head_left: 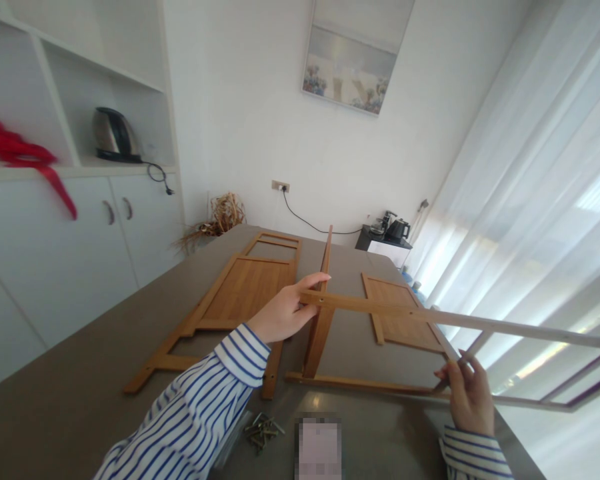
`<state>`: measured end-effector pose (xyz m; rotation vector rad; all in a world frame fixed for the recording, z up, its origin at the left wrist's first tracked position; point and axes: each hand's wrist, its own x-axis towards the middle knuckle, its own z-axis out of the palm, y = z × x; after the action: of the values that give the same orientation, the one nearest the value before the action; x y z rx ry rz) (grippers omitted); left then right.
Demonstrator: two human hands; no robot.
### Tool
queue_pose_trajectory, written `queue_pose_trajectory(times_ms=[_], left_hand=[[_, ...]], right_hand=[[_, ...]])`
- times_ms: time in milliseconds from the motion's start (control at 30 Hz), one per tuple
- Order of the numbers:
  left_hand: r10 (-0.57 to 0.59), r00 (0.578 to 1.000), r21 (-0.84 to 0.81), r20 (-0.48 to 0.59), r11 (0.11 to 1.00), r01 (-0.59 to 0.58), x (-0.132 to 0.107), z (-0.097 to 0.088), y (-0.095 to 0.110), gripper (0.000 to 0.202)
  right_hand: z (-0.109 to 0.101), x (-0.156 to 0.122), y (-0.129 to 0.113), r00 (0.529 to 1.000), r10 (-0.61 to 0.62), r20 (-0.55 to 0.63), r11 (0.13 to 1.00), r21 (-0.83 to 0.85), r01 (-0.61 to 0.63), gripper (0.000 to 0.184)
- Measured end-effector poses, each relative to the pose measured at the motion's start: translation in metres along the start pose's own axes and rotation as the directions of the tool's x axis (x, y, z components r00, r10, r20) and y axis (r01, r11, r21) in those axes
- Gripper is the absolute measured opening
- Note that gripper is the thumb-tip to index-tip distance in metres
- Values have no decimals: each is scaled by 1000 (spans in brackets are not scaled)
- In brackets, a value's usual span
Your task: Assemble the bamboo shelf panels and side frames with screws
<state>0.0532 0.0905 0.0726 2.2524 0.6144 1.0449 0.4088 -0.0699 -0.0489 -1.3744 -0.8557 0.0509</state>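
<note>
The left hand (287, 312) grips the left end of a side frame (363, 305), where a board (320, 333) meets it; the right hand (469, 397) holds the crossbar farther right. Left of the left grip and reaching beyond it, a panelled frame (245, 287) lies on the table (95, 360). Beyond the held rail, between both grips, lies a smaller panel (400, 328). Nearer than the left grip sit screws (263, 432). Far left of both grips, an electric kettle (114, 133) stands on a shelf; far right hangs a curtain (530, 193).
</note>
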Motion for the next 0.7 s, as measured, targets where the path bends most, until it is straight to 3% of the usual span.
queue_pose_trajectory(times_ms=[333, 700], left_hand=[[-3, 999, -39, 54, 999, 6, -1, -9, 4, 48], [18, 997, 11, 68, 1000, -19, 0, -6, 7, 50]], right_hand=[[-2, 0, 4, 995, 35, 89, 997, 69, -41, 52], [-1, -2, 5, 997, 32, 71, 997, 65, -36, 55]])
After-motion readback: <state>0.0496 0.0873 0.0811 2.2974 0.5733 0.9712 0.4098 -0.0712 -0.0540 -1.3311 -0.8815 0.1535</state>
